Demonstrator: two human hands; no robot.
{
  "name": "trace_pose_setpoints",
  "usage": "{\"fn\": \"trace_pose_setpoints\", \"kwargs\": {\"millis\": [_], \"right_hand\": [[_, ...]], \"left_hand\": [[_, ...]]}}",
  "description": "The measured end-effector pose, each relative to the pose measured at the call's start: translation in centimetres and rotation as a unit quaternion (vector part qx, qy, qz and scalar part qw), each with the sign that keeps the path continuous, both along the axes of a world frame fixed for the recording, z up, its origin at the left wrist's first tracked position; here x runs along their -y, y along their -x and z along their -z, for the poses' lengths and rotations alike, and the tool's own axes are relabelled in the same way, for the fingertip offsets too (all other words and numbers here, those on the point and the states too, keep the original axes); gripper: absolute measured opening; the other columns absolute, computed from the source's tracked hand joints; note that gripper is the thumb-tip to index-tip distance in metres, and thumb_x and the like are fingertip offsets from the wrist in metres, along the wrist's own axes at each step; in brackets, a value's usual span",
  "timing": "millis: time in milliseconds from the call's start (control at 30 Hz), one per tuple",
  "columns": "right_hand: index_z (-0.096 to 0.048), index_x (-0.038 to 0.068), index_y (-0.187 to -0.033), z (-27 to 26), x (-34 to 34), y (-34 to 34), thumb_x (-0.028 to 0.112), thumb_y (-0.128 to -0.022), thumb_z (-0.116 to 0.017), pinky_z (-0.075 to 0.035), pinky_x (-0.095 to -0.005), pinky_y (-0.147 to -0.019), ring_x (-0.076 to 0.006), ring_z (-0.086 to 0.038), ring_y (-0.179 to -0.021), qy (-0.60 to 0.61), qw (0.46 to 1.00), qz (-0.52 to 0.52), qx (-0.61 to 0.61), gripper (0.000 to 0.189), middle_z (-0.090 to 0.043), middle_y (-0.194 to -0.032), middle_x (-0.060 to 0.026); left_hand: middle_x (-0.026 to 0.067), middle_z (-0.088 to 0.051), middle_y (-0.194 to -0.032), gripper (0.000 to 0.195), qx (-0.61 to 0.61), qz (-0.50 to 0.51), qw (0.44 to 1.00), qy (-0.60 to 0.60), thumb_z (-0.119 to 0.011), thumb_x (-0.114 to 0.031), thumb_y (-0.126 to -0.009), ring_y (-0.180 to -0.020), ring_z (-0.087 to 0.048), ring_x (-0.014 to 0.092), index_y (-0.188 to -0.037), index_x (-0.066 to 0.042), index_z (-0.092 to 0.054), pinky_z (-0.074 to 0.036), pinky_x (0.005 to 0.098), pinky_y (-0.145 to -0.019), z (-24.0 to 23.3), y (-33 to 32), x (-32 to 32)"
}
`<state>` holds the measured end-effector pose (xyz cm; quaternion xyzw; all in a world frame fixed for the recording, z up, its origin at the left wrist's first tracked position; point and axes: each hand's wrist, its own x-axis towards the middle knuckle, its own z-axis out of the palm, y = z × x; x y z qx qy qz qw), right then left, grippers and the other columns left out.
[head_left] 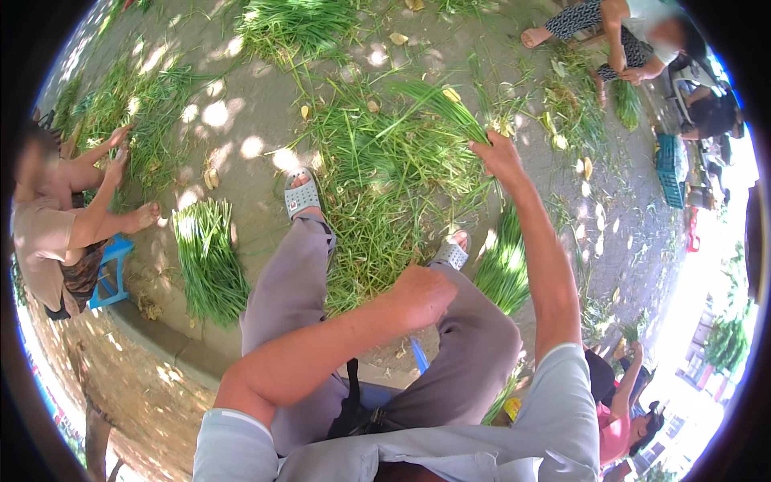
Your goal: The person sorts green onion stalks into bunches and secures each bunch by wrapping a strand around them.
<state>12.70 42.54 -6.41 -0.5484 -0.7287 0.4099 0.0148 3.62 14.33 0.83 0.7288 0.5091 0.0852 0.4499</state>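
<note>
My right hand [501, 159] grips the base end of a bunch of garlic chives [446, 108], whose loose leaves fan out to the upper left. Curled into a fist, my left hand [424, 295] is over my right knee; no item shows in it, and its fingertips are hidden. Between my sandalled feet spreads a messy heap of loose chives and trimmings [379, 241]. A neat stack of chives [211, 259] lies left of my left leg. Another stack of chives [506, 259] lies beyond my right foot, partly behind my right forearm.
A person [54, 229] sits on a blue plastic stool [114, 268] at left; another person [632, 42] handles chives at upper right. More chives [298, 24] lie ahead. A green crate [670, 172] stands at right. Other people [617, 422] are at lower right.
</note>
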Motion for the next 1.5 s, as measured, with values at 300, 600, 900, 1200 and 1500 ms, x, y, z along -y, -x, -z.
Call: {"fn": "trace_pose_setpoints", "kwargs": {"millis": [300, 600, 900, 1200, 1500], "right_hand": [[-0.059, 0.006, -0.083, -8.4, 6.2, -2.0, 0.024, -0.088, -0.068, -0.035, -0.0246, -0.045, -0.0066, -0.042, -0.05, 0.003, 0.994, 0.057, -0.091, 0.021, -0.048, -0.061, 0.0029], [-0.059, 0.005, -0.083, -11.1, 14.6, -4.6, 0.021, -0.088, -0.067, -0.034, -0.0281, -0.047, -0.0078, -0.042, -0.052, 0.045, 0.989, 0.095, -0.102, 0.019, -0.048, -0.063, 0.0025], [-0.057, 0.005, -0.084, -12.3, 19.4, -4.2, 0.018, -0.09, -0.067, -0.036, -0.0234, -0.045, -0.0065, -0.046, -0.051, 0.112, 0.946, 0.207, -0.224, 0.017, -0.051, -0.067, 0.0011], [-0.059, 0.007, -0.124, -11.2, 22.9, 1.0, 0.026, -0.093, -0.065, -0.051, -0.0338, -0.074, -0.0184, -0.066, -0.086, 0.007, 0.985, -0.024, -0.168, 0.037, -0.071, -0.097, -0.0132], [-0.054, -0.004, -0.128, -10.3, 9.5, 4.9, 0.026, -0.096, -0.062, -0.056, -0.0344, -0.083, -0.0199, -0.067, -0.093, 0.303, 0.905, -0.198, -0.225, 0.045, -0.067, -0.111, -0.0113]], "left_hand": [[0.0122, -0.07, -0.103, 0.024, 0.115, -0.389, 0.91, -0.086, -0.066, -0.024, -0.086, -0.087, -0.068, 0.027, -0.103, -0.007, -0.07, -0.053, 0.0387, -0.076, -3.0, 6.2, -2.8], [0.0131, -0.072, -0.089, 0.02, 0.164, -0.315, 0.934, -0.043, -0.066, -0.022, -0.081, -0.083, -0.069, 0.031, -0.093, -0.007, -0.073, -0.053, 0.0402, -0.076, -1.9, 4.1, -1.5], [0.0076, -0.069, -0.082, 0.031, 0.263, -0.345, 0.897, 0.084, -0.069, -0.038, -0.085, -0.077, -0.065, 0.02, -0.093, -0.008, -0.072, -0.051, 0.0341, -0.068, -2.6, 3.7, -1.8], [0.0079, -0.065, -0.093, 0.043, 0.53, -0.541, 0.614, 0.221, -0.079, -0.035, -0.08, -0.085, -0.061, 0.018, -0.104, -0.004, -0.061, -0.048, 0.0353, -0.072, -2.2, 4.3, -2.5], [0.0048, -0.066, -0.085, 0.018, 0.576, -0.707, 0.372, 0.174, -0.064, -0.021, -0.092, -0.075, -0.062, 0.014, -0.098, -0.008, -0.054, -0.047, 0.0301, -0.063, -4.5, 7.8, -3.2]]}}
